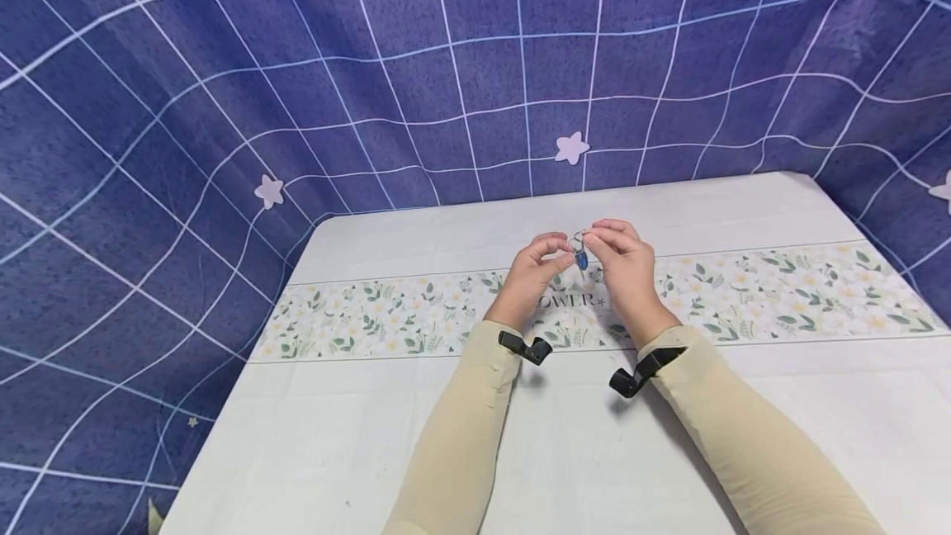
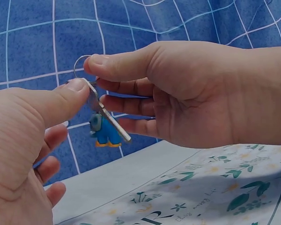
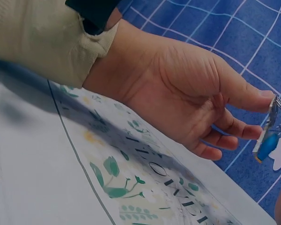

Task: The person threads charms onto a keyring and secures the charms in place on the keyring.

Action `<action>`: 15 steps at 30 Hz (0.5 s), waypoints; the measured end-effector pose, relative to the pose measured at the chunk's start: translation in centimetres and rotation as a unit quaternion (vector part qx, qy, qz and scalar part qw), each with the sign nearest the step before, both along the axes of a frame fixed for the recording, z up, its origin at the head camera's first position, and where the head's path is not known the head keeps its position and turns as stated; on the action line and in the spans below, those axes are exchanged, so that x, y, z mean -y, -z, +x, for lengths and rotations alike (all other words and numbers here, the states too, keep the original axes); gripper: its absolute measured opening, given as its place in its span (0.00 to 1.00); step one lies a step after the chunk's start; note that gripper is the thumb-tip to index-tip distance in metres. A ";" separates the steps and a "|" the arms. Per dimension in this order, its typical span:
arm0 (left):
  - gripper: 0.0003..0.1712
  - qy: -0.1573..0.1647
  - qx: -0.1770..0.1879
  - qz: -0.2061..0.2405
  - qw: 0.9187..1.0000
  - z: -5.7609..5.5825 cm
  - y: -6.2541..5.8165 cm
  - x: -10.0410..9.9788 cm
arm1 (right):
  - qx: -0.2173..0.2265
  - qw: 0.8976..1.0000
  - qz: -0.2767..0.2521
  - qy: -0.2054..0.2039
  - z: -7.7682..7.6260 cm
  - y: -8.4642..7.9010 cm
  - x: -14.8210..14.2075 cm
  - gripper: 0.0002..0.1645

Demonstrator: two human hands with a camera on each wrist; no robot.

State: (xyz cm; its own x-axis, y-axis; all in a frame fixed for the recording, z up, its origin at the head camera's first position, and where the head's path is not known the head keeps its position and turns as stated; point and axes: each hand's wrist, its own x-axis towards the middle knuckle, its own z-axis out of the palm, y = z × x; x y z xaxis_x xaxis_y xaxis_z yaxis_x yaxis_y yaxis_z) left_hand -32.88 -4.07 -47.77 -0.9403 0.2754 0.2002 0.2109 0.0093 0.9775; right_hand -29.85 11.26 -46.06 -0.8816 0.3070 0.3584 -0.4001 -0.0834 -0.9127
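Holding one small bunch between them above the bench [image 1: 416, 428], two bare hands meet near its middle: one thin round metal ring [image 2: 75, 65], one flat silver metal key [image 2: 116, 125] and one small blue figurine with yellow-orange feet [image 2: 111, 136] hang there, clear of the white cloth with its flowered band. The left hand [image 1: 529, 277] has thumb and forefinger closed together at the key's upper end, the other fingers loosely bent; the right hand [image 1: 627, 271] pinches the ring between thumb and forefinger, its remaining fingers slightly curled and spread. The key crosses in front of part of the figurine, and the right thumb covers some of the ring. The left forefinger is mostly hidden behind its thumb; the right wrist view cuts off nearly all of that hand. Fine detail on the figurine is hard to make out.
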 end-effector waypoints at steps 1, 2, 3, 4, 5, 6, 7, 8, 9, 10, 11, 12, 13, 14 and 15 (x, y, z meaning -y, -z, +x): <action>0.10 -0.002 0.000 0.004 1.000 0.1 0.0 0.0 | 0.003 1.000 -0.005 0.004 0.0 0.0 0.1 0.13; 0.11 -0.004 0.002 0.008 1.000 0.1 0.0 -0.1 | 0.007 1.000 -0.010 0.008 0.0 0.0 0.1 0.13; 0.12 -0.006 0.003 0.012 1.000 0.2 0.0 -0.2 | 0.012 1.000 -0.014 0.013 0.0 -0.1 0.2 0.13; 0.12 -0.009 0.006 0.016 1.000 0.2 0.0 -0.2 | 0.018 1.000 -0.018 0.018 -0.1 -0.1 0.2 0.13; 0.13 -0.010 0.008 0.017 1.000 0.3 0.0 -0.3 | 0.021 0.999 -0.021 0.023 -0.1 -0.1 0.3 0.13; 0.13 -0.012 0.011 0.018 1.000 0.3 0.0 -0.4 | 0.025 0.999 -0.026 0.027 0.0 -0.2 0.4 0.13; 0.14 -0.014 0.014 0.017 1.000 0.4 0.0 -0.4 | 0.028 0.999 -0.029 0.031 -0.1 -0.2 0.5 0.13; 0.14 -0.015 0.017 0.015 1.000 0.4 0.1 -0.5 | 0.030 0.999 -0.030 0.034 0.0 -0.2 0.6 0.13; 0.14 -0.015 0.019 0.014 1.000 0.4 0.1 -0.5 | 0.032 0.998 -0.032 0.037 0.0 -0.2 0.6 0.13; 0.14 -0.014 0.021 0.014 1.000 0.4 0.1 -0.6 | 0.033 0.998 -0.032 0.039 0.0 -0.1 0.7 0.12; 0.14 -0.014 0.021 0.012 1.000 0.4 0.2 -0.6 | 0.033 0.998 -0.032 0.039 0.1 -0.1 0.8 0.12; 0.14 -0.013 0.021 0.012 1.000 0.4 0.2 -0.6 | 0.035 0.998 -0.031 0.040 0.1 -0.1 0.8 0.13; 0.14 -0.013 0.018 0.012 1.000 0.4 0.2 -0.6 | 0.036 0.998 -0.030 0.040 0.1 0.0 0.9 0.13; 0.13 -0.012 0.016 0.013 1.000 0.3 0.3 -0.6 | 0.037 0.998 -0.030 0.039 0.2 0.0 0.9 0.13; 0.13 -0.011 0.014 0.014 1.000 0.3 0.3 -0.7 | 0.038 0.998 -0.030 0.038 0.2 0.0 1.0 0.14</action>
State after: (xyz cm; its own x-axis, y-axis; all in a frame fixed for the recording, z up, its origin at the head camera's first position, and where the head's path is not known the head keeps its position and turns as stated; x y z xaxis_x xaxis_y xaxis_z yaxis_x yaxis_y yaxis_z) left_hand -32.59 -3.41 -48.11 -0.9515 0.2490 0.1805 0.1830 -0.0133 0.9830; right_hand -29.67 10.31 -46.11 -0.8785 0.3938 0.2706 -0.3377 -0.1109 -0.9347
